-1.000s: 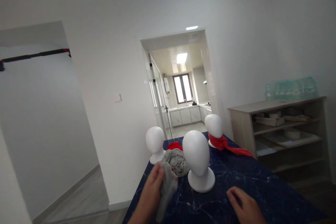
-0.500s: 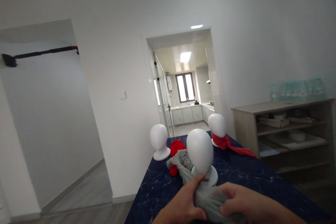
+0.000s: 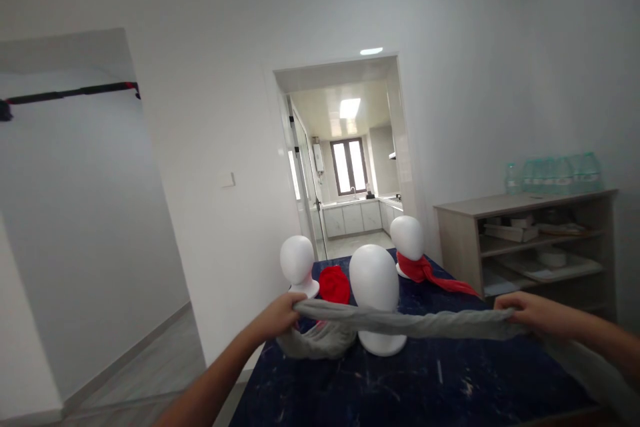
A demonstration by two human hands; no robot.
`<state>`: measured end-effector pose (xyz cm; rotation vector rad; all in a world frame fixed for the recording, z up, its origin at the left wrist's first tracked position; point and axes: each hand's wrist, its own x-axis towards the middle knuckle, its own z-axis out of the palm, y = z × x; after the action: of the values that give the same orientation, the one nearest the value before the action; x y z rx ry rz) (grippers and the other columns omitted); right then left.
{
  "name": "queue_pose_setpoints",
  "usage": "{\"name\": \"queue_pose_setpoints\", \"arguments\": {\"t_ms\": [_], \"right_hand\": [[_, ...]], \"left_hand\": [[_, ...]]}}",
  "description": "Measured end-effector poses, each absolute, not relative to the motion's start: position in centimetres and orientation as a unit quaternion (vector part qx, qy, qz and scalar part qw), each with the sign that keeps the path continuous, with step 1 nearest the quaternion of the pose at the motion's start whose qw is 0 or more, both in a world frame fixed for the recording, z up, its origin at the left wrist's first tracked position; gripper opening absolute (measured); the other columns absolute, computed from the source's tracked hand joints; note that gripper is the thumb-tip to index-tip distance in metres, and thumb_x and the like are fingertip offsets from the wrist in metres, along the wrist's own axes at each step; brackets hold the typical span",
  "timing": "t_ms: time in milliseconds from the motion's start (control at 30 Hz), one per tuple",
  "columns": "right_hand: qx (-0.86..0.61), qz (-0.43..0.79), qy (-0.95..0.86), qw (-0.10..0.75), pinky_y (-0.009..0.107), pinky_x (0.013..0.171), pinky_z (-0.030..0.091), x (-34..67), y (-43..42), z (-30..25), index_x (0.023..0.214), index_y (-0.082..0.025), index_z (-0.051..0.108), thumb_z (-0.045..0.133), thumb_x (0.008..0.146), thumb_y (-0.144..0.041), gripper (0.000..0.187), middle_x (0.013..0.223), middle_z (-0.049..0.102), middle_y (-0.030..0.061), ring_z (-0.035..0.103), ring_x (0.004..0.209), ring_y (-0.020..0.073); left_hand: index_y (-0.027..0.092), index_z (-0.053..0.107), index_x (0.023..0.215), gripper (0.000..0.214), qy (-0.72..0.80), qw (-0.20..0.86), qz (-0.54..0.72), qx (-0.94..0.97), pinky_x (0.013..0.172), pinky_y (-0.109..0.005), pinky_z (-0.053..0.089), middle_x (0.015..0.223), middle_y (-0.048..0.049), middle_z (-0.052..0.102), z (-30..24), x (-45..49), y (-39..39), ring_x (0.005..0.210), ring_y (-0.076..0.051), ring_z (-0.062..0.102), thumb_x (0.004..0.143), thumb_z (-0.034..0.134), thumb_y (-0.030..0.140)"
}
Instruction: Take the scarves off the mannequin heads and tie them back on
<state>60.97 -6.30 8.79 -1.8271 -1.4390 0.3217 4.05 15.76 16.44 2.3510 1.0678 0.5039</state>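
A grey scarf [image 3: 425,324] is stretched sideways across the front of the nearest white mannequin head [image 3: 374,277], at about neck height. Its left part is gripped by my left hand [image 3: 281,315], and a loop of it hangs below toward the table. My right hand [image 3: 533,313] is closed on the scarf at the right, where a loose end trails down to the lower right. Behind my left hand stands another white mannequin head [image 3: 297,260]. A third mannequin head [image 3: 407,237], farther back, wears a red scarf [image 3: 414,268] around its neck.
Bunched red cloth [image 3: 334,284] lies between the heads on the dark blue marbled table [image 3: 400,387]. To the right, a wooden shelf unit [image 3: 457,233] carries several plastic bottles [image 3: 560,173]. A doorway behind opens onto a kitchen.
My hands have spread far apart, pulling the grey scarf from a bunch near the front head's base into a long band across it. The view has shifted slightly.
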Motion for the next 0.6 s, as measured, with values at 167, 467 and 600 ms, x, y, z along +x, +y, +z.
{"name": "queue_pose_setpoints", "arguments": {"t_ms": [167, 467, 600], "right_hand": [[-0.648, 0.192, -0.666, 0.317, 0.035, 0.078, 0.053, 56.1, -1.9, 3.9, 0.083, -0.023, 0.081, 0.056, 0.069, -0.021, 0.029, 0.088, 0.08, 0.008, 0.072, 0.085, 0.0275], [-0.496, 0.149, -0.68, 0.52, 0.051, 0.118, 0.044, 34.6, -3.8, 12.0, 0.15, -0.024, 0.058, 0.078, 0.085, -0.052, 0.074, 0.151, 0.063, 0.0123, 0.058, 0.136, 0.0343], [-0.4, 0.247, -0.672, 0.572, 0.051, 0.114, 0.048, 28.3, -0.5, 12.2, 0.132, -0.025, 0.068, 0.086, 0.077, -0.056, 0.066, 0.135, 0.072, 0.0108, 0.064, 0.128, 0.0347]], "left_hand": [[0.019, 0.073, 0.087, 0.017, 0.268, 0.499, 0.26, 0.782, 0.071, -0.037, 0.06, 0.046, 0.0105, 0.04, 22.9, 5.9, 13.1, 0.042, -0.009, 0.035, 0.083, 0.064, 0.033], [0.018, 0.063, 0.073, 0.022, 0.121, 0.565, 0.265, 0.772, 0.049, -0.022, 0.053, 0.056, 0.0047, 0.054, 29.2, 12.8, 4.4, 0.039, -0.004, 0.038, 0.093, 0.064, 0.027], [0.02, 0.062, 0.09, 0.016, 0.05, 0.624, 0.247, 0.74, 0.047, -0.021, 0.054, 0.07, 0.0045, 0.057, 28.8, 17.7, 0.9, 0.044, -0.004, 0.044, 0.094, 0.07, 0.033]]}}
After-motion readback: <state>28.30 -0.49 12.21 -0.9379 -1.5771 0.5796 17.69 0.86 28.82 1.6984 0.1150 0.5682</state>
